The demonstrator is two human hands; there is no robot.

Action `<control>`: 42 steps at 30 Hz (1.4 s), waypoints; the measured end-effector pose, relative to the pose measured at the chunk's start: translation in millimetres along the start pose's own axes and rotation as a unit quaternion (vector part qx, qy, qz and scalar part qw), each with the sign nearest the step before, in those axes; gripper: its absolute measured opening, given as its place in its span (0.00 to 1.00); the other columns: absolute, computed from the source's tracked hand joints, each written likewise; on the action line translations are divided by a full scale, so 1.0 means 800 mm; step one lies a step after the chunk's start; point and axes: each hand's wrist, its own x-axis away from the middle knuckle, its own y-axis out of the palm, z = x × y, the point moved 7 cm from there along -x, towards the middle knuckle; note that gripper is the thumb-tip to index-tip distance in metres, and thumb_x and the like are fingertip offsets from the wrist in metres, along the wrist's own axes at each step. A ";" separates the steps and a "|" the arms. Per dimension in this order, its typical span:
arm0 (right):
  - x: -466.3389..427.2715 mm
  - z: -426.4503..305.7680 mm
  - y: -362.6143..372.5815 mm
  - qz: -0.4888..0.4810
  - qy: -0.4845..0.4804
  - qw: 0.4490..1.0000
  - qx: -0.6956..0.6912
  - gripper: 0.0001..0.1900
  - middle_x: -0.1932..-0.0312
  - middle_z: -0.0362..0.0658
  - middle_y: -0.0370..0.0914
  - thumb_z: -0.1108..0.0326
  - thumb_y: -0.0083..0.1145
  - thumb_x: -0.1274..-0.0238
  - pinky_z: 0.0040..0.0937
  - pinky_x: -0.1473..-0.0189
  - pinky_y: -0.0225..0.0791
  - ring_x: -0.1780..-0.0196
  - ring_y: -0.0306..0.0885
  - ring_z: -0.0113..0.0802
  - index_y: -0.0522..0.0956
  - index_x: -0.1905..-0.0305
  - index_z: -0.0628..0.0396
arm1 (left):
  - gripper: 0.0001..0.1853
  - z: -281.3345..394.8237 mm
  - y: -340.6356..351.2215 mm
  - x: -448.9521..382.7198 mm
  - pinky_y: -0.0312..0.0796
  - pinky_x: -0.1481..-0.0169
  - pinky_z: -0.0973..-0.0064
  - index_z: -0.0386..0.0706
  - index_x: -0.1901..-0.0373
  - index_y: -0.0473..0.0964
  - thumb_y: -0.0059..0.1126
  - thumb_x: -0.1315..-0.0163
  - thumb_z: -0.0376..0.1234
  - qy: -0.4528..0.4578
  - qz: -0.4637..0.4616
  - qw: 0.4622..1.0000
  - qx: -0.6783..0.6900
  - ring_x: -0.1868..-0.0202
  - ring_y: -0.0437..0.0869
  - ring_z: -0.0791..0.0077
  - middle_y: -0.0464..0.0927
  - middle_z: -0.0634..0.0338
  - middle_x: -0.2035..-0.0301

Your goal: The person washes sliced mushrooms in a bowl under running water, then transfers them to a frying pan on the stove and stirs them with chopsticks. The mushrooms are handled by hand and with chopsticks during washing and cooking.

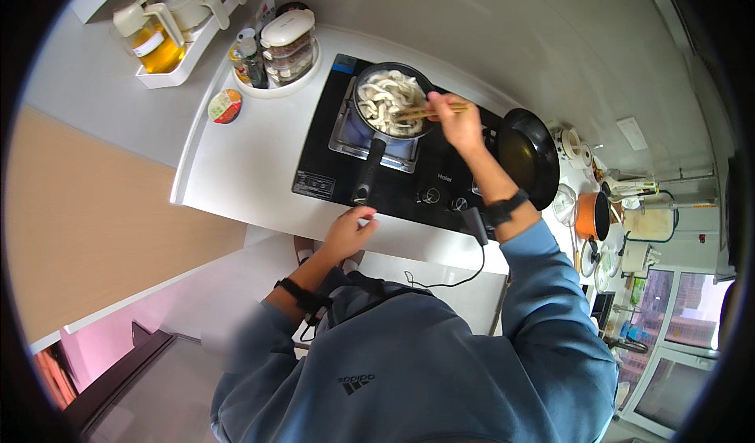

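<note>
A small black saucepan (432, 83) full of pale sliced mushroom-like strips (389, 98) stands on the left burner of a black Haier gas hob (401, 189). My right hand (457, 119) grips a pair of wooden chopsticks (419, 113), their tips among the strips at the pan's right side. The pan's black handle (368, 175) points towards me. Just below its end is my left hand (351, 231), at the counter's front edge, fingers loosely bent and apart, holding nothing. Whether it touches the handle's end is unclear; a small gap seems to lie between.
Right of the pan, a large dark wok (528, 160) sits on the hob. Beyond it stands an orange pot (588, 216). At the left are a round tray (277, 92) with stacked containers and bottles, a sealed cup (225, 106), and an oil jug (156, 48) on a wall shelf.
</note>
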 end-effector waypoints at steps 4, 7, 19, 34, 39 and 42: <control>-0.006 -0.006 -0.044 0.112 -0.001 0.990 -0.080 0.22 0.67 0.48 0.86 0.52 0.58 0.26 0.31 0.63 0.82 0.68 0.85 0.34 0.84 0.66 0.64 | 0.18 -0.003 -0.076 0.036 0.76 0.58 0.73 0.39 0.46 0.78 0.62 0.33 0.37 0.004 0.082 0.996 0.040 0.64 0.84 0.71 0.84 0.54 0.57; -0.010 0.010 0.003 0.028 0.027 0.986 -0.164 0.20 0.66 0.47 0.86 0.54 0.59 0.27 0.30 0.65 0.81 0.66 0.85 0.34 0.83 0.65 0.64 | 0.16 -0.005 -0.110 0.051 0.75 0.61 0.77 0.39 0.46 0.78 0.61 0.31 0.36 -0.048 0.109 0.991 0.066 0.64 0.82 0.77 0.83 0.58 0.59; -0.062 -0.008 0.035 0.068 -0.069 0.989 -0.112 0.19 0.71 0.44 0.84 0.57 0.57 0.25 0.28 0.63 0.75 0.69 0.82 0.29 0.81 0.68 0.64 | 0.18 0.027 -0.166 0.049 0.75 0.57 0.75 0.37 0.46 0.78 0.61 0.31 0.37 -0.039 0.107 0.991 0.065 0.63 0.82 0.75 0.84 0.57 0.59; -0.006 -0.058 0.030 0.008 -0.199 0.953 0.227 0.12 0.66 0.51 0.82 0.64 0.64 0.33 0.37 0.59 0.73 0.64 0.81 0.47 0.84 0.64 0.63 | 0.17 0.016 -0.177 0.041 0.74 0.58 0.77 0.38 0.44 0.77 0.60 0.30 0.37 -0.016 0.065 0.995 0.070 0.64 0.80 0.78 0.82 0.60 0.61; 0.020 -0.072 -0.003 0.113 -0.148 0.978 0.096 0.14 0.71 0.50 0.82 0.63 0.63 0.32 0.34 0.63 0.73 0.68 0.82 0.42 0.84 0.68 0.64 | 0.18 0.027 -0.160 0.013 0.76 0.58 0.76 0.39 0.43 0.77 0.59 0.28 0.39 -0.006 0.012 0.999 0.044 0.62 0.82 0.77 0.82 0.60 0.57; 0.026 -0.055 0.025 0.049 -0.103 0.993 -0.021 0.16 0.65 0.45 0.81 0.63 0.57 0.26 0.28 0.61 0.76 0.65 0.82 0.31 0.84 0.67 0.65 | 0.22 0.026 -0.128 -0.010 0.77 0.54 0.73 0.40 0.38 0.73 0.55 0.26 0.44 -0.094 -0.042 0.984 0.145 0.56 0.84 0.74 0.80 0.59 0.51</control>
